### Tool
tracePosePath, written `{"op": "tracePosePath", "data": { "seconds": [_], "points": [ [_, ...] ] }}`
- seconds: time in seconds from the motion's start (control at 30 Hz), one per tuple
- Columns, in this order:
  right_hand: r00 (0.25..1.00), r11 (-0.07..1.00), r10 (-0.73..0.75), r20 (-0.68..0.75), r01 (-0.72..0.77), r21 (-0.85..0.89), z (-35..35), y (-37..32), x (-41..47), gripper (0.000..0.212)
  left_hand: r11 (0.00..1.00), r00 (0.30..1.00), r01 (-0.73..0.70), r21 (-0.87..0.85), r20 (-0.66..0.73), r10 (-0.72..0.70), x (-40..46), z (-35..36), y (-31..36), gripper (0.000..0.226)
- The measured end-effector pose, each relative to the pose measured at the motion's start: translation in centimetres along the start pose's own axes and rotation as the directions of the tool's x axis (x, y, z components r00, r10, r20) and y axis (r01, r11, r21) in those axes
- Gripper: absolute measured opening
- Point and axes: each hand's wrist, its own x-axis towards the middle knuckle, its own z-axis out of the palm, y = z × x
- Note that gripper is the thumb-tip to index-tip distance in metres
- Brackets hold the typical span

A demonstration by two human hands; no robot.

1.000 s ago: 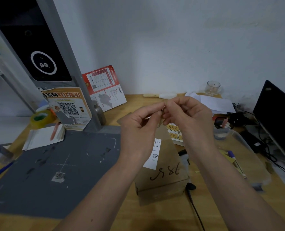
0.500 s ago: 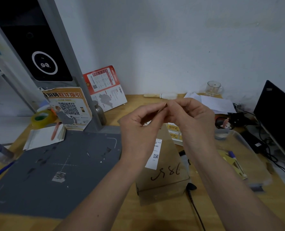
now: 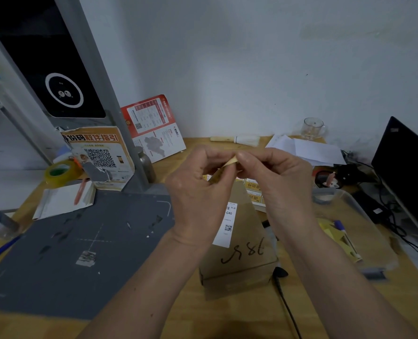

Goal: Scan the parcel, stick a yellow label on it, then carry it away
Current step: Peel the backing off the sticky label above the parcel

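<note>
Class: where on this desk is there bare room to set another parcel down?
The grey mat, between the notepad and the box, is mostly free. The right side is crowded: plastic tub, cables, laptop.

The hands hide the parcel's (image 3: 242,243) far end and most of the yellow label (image 3: 229,163).

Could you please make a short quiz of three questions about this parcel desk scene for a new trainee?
1. True or false: the yellow label is already stuck on the parcel.
2. What do the left hand and right hand pinch together?
3. The roll of tape lies: A) left of the parcel, B) on it, C) right of it.

Key: 1 false; 2 the yellow label; 3 A.
</note>
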Motion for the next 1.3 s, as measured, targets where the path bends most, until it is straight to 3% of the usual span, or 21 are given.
{"op": "tracePosePath", "data": {
  "seconds": [0.1,0.37,0.6,0.8,1.13,1.3],
  "points": [
    [1.000,1.000,-0.016,0.001,0.016,-0.018,-0.22,0.15,0.09,0.004,0.998,0.998,0.056,-0.022,0.017,-0.055,0.03,-0.06,0.38,0.038],
    [0.995,0.998,-0.056,0.084,0.056,0.002,-0.40,0.27,-0.04,0.012,0.972,0.985,0.174,-0.157,0.035,-0.171,0.18,-0.21,0.34,0.025],
    [0.995,0.999,-0.043,0.085,0.041,0.033,-0.43,0.27,-0.12,0.011,0.970,0.985,0.172,-0.175,0.018,-0.171,0.08,0.01,0.20,0.027],
    [0.996,0.998,-0.052,0.070,0.050,0.035,-0.38,0.24,-0.08,0.008,0.990,0.996,0.084,-0.111,0.002,-0.085,-0.03,0.06,0.25,0.022],
    [0.962,0.958,-0.264,0.069,0.270,-0.098,-0.22,0.59,0.09,0.017,0.938,0.967,0.253,-0.235,0.062,-0.245,0.25,-0.14,0.78,0.026],
    [0.962,0.954,-0.265,0.067,0.272,-0.130,-0.09,0.47,0.02,0.022,0.923,0.958,0.285,-0.259,0.075,-0.275,0.31,-0.22,0.77,0.024]
  ]
}}
